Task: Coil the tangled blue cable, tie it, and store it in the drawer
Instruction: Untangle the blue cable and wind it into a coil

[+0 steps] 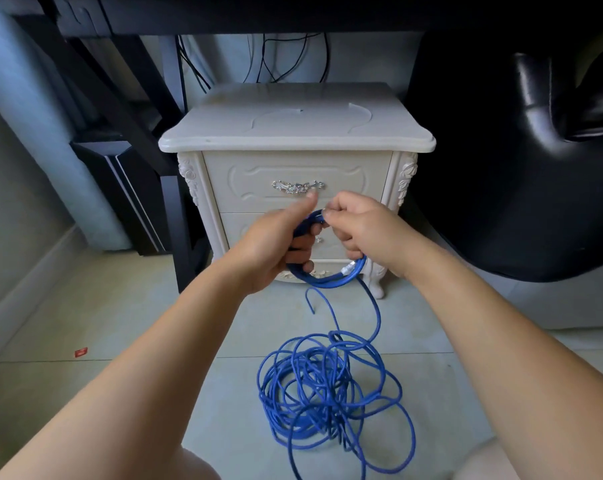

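Floor [120, 341]: pale tiles, running from the near edge to the far wall.
Black leather seat [522, 168]: fills the far right, bulging towards the cabinet.
Black desk frame [147, 133]: far left, with slanted legs beside the cabinet.
Nightstand [293, 129]: cream, carved, standing at the far middle on the floor.
Top drawer [251, 181]: closed, flush with the nightstand front.
Blue cable [328, 386]: most of it lies in a loose tangle on the near floor, in front of the nightstand. One strand rises from it to the hands.
Coil [328, 280]: a few neat loops of the cable held in the air in front of the lower drawer.
Left hand [276, 247]: fingers curled round the left side of the coil, thumb stretched upward.
Right hand [359, 226]: fingers bent, thumb and fingertips pinching the cable at the top of the coil.
Handle [297, 186]: silver, ornate, just beyond the left thumb.
Plug [348, 268]: a clear-white cable end at the lower right of the coil.
Red scrap [81, 352]: on the floor, near left.
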{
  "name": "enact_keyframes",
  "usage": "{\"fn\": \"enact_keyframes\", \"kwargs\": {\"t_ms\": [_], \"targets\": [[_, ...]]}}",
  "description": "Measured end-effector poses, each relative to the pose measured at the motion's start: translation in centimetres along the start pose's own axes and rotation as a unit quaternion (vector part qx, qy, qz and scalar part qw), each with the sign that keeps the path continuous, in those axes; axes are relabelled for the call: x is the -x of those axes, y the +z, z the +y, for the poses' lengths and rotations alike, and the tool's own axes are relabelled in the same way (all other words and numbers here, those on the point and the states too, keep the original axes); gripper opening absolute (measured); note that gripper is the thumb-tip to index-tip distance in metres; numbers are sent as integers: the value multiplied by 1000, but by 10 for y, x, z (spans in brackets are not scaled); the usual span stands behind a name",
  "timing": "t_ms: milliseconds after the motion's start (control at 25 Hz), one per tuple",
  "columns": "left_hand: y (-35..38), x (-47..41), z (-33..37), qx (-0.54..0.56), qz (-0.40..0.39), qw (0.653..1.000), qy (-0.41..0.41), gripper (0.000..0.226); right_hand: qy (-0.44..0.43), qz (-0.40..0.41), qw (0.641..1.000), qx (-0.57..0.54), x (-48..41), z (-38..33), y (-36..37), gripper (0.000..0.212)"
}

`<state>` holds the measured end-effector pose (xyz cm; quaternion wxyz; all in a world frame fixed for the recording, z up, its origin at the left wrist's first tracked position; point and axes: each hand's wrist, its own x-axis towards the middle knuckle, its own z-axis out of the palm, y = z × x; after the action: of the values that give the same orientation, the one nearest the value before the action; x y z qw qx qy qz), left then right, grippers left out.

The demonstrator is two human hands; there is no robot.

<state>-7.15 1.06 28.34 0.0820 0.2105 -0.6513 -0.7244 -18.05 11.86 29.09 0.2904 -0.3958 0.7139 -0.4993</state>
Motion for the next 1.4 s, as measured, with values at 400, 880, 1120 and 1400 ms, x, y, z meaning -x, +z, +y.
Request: {"fn": "enact_keyframes", "kwargs": {"t_ms": [400, 880, 1120, 1400], "targets": [[0, -7, -3, 85, 123, 986, 80, 47, 109, -113, 982, -104, 7, 32, -6, 69], [15, -1, -3, 136, 262, 949, 114, 45, 44, -32, 959, -277, 11, 21, 8, 25], [14, -3, -8, 161, 209, 959, 102, 45, 5, 18, 944, -328, 11, 13, 11, 15], [-5, 0, -1, 16, 24, 1000, 4, 28, -34, 13, 995, 90, 8, 12, 6, 34]]}}
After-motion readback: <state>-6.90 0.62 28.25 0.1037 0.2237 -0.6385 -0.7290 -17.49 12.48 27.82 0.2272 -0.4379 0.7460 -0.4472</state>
